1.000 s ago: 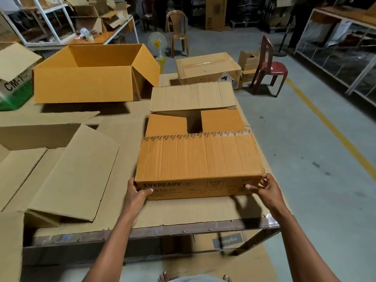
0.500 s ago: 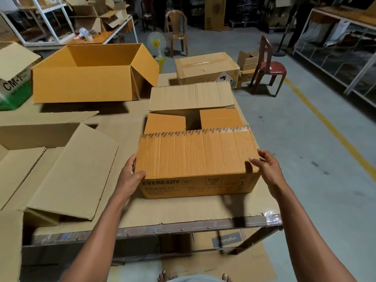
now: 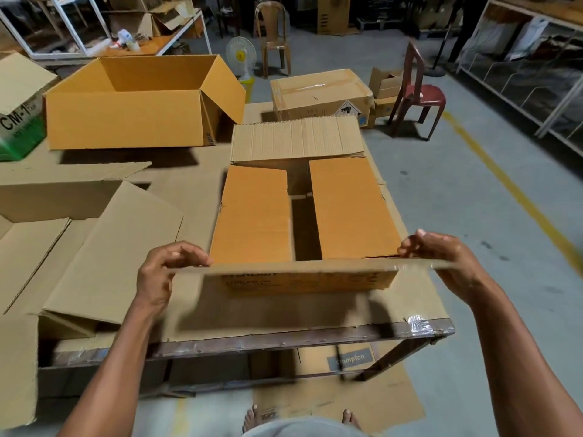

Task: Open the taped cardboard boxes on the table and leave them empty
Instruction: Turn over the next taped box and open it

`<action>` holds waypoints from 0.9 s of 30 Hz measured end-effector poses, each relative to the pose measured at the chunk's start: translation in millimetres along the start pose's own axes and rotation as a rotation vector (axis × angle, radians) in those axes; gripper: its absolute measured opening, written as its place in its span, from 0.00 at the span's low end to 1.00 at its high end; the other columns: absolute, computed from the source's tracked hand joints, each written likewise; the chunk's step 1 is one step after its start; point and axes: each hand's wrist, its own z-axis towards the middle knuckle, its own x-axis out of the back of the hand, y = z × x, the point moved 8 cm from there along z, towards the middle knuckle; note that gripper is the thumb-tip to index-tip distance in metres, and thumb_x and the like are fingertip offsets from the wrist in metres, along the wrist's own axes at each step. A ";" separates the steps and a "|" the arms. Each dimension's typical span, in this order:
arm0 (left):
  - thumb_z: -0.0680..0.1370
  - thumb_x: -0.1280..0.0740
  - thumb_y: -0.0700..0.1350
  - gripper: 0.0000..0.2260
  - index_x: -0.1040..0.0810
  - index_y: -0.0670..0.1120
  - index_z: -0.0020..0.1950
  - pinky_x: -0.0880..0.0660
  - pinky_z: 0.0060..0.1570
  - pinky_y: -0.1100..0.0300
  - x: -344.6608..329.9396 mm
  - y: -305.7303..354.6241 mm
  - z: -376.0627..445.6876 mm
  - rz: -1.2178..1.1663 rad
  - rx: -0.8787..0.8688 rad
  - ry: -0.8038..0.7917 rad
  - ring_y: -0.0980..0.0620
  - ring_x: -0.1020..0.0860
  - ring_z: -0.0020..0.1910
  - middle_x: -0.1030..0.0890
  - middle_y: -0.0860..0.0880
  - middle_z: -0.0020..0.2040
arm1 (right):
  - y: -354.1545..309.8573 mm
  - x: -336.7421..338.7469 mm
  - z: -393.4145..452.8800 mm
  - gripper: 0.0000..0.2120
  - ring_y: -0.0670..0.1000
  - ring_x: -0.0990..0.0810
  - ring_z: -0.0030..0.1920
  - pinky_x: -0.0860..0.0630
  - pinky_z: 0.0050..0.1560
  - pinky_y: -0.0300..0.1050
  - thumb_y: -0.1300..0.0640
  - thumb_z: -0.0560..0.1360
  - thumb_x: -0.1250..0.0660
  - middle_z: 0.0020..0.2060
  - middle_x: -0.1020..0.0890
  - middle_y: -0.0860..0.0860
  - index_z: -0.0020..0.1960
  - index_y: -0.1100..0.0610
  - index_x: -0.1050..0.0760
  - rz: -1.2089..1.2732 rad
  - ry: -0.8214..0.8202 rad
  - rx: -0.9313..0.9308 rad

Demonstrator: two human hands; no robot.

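At table's near edge, corrugated cardboard box (image 3: 303,216) is sitting with two smooth orange inner flaps lying flat. Left hand (image 3: 159,272) and right hand (image 3: 448,263) are each pinching an end of its near outer flap (image 3: 303,267), held level.

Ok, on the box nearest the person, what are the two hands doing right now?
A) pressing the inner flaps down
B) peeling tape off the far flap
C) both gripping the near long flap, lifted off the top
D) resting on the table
C: the left hand and right hand each hold an end of the near flap, raised edge-on above the inner flaps.
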 end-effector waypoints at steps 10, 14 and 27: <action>0.70 0.23 0.59 0.29 0.27 0.62 0.69 0.26 0.51 0.59 -68.4 -38.4 -7.3 0.964 0.047 -0.294 0.58 0.26 0.55 0.26 0.61 0.58 | 7.5 -51.1 -3.5 0.22 0.46 0.19 0.54 0.27 0.54 0.44 0.40 0.64 0.21 0.53 0.16 0.40 0.56 0.44 0.18 -0.668 -0.154 0.059; 0.70 0.25 0.62 0.32 0.28 0.59 0.73 0.28 0.57 0.53 -93.3 -39.7 -11.9 1.146 -0.123 -0.175 0.54 0.29 0.60 0.26 0.59 0.64 | 18.5 -75.5 -4.8 0.30 0.48 0.33 0.57 0.43 0.51 0.48 0.33 0.64 0.26 0.58 0.23 0.41 0.64 0.41 0.23 -1.158 -0.017 0.274; 0.64 0.19 0.56 0.20 0.15 0.56 0.54 0.31 0.45 0.53 -102.4 -42.5 -7.0 1.240 -0.187 0.080 0.51 0.25 0.45 0.16 0.56 0.48 | 32.5 -87.0 -4.6 0.21 0.53 0.31 0.51 0.39 0.48 0.51 0.46 0.61 0.17 0.48 0.17 0.47 0.50 0.49 0.17 -1.079 0.353 0.344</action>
